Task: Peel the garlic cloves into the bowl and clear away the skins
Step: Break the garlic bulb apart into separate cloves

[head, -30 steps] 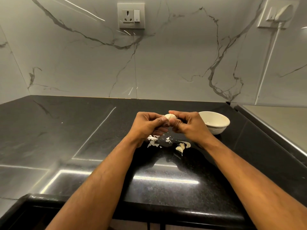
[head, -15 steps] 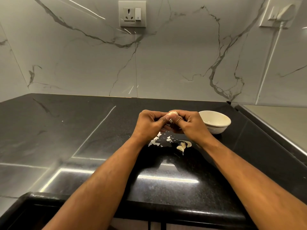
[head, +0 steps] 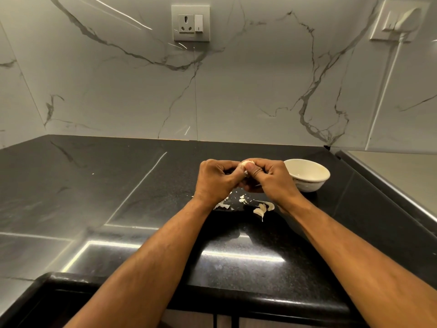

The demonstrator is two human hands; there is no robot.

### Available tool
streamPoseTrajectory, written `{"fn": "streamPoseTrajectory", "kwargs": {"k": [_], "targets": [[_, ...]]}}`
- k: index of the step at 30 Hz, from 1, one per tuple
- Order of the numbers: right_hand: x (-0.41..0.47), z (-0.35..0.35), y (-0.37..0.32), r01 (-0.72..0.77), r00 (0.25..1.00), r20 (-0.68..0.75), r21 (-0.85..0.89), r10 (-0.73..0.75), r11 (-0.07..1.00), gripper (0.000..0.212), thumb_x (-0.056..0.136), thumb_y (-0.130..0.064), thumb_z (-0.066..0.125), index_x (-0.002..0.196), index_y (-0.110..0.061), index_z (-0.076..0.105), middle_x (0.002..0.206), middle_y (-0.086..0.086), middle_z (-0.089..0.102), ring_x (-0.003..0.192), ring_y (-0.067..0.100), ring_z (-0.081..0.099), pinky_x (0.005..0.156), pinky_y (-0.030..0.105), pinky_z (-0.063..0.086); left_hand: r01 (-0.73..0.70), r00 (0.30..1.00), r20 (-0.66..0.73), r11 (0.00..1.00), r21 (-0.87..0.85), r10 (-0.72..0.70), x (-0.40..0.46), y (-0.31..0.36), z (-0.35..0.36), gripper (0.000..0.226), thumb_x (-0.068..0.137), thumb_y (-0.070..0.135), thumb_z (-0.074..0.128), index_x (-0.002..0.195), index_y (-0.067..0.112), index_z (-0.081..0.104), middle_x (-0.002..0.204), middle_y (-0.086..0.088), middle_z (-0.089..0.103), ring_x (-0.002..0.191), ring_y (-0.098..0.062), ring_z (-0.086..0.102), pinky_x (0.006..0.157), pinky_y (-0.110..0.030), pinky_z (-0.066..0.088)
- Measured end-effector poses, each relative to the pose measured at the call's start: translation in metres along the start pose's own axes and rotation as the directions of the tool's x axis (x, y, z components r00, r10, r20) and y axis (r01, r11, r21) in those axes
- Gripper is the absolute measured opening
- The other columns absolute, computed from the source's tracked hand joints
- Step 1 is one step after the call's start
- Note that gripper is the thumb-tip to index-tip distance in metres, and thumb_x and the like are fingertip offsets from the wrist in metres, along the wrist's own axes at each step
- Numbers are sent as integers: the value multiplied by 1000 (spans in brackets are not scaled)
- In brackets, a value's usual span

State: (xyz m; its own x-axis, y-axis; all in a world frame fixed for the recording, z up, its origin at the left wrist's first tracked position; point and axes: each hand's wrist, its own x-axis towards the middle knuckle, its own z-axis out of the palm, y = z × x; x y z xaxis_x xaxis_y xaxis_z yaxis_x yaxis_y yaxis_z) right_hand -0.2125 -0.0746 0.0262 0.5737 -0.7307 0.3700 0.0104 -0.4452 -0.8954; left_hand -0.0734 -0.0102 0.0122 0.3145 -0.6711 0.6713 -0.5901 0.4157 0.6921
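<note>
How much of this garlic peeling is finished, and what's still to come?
Some peeling looks done: torn white papery skins litter the black stone countertop. In hand: the left hand and right hand together pinch a pale garlic clove. Left: the clove must go into the round cream bowl, whose contents I cannot make out, another clove lies beside the skins, and the skins await clearing.

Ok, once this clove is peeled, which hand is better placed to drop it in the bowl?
Probably the right hand. It already pinches the garlic clove together with the left hand, and the bowl sits just beyond it on the right side.
</note>
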Motion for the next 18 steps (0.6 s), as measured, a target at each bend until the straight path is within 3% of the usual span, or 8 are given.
{"fn": "streamPoseTrajectory", "kwargs": {"k": [5, 9, 12, 18], "targets": [[0, -1, 0, 8, 1000, -23, 49, -7, 999, 18, 98, -16, 56, 107, -13, 71, 80, 11, 74, 69, 23, 72, 71, 40, 61, 98, 995, 41, 983, -158, -92, -1, 3, -1, 15, 86, 22, 72, 96, 11, 76, 74, -8, 74, 64, -18, 72, 63, -32, 60], [1, -4, 2, -31, 1000, 4, 114, 30, 993, 21, 99, -16, 55, 114, -15, 69, 81, 10, 75, 68, 21, 71, 70, 37, 59, 253, 967, 92, 895, -367, -236, 1, 4, -6, 14, 78, 16, 74, 89, 9, 74, 71, -9, 73, 62, -18, 69, 59, -25, 58], [1, -5, 3, -58, 998, 24, 182, 55, 982, 21, 99, -15, 53, 110, -22, 70, 84, 12, 75, 72, 23, 72, 73, 39, 59, 278, 960, 89, 869, -410, -266, 2, 4, -7, 7, 80, 6, 72, 88, 6, 73, 68, -7, 73, 59, -15, 69, 56, -22, 57], [3, -8, 3, -76, 995, 72, 199, 63, 977, 21, 100, -15, 52, 109, -22, 70, 89, 13, 75, 80, 27, 73, 80, 42, 59, 280, 959, 67, 888, -365, -275, 4, 4, -7, 0, 84, 6, 71, 84, 6, 72, 66, -6, 71, 58, -15, 68, 56, -23, 56]]}}
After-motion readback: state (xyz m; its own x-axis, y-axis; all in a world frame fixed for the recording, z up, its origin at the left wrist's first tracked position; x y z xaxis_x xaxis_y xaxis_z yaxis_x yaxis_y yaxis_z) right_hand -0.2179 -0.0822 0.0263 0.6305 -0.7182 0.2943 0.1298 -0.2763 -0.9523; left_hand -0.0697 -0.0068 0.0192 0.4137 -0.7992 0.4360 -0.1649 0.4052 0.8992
